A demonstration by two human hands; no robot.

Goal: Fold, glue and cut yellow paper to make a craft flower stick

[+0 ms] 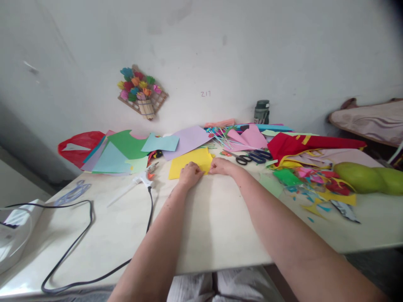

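A sheet of yellow paper [184, 161] lies on the table in front of me, its right edge uneven. My left hand [190, 174] rests on its lower part, fingers curled in and thumb and fingertips closed at the lower right of the sheet. At the right edge, my right hand [221, 166] is closed in a pinch on the paper. The fingertips of both hands are close together, and the finer detail between them is too small to make out. Scissors [244, 159] with dark handles lie just right of my right hand.
A white glue gun [145, 179] with a black cord [91, 209] is to the left. Coloured paper sheets [126, 144] line the back. Red cloth [292, 144], paper scraps [311, 207] and a green object [362, 178] lie at right. A bottle [262, 111] stands by the wall.
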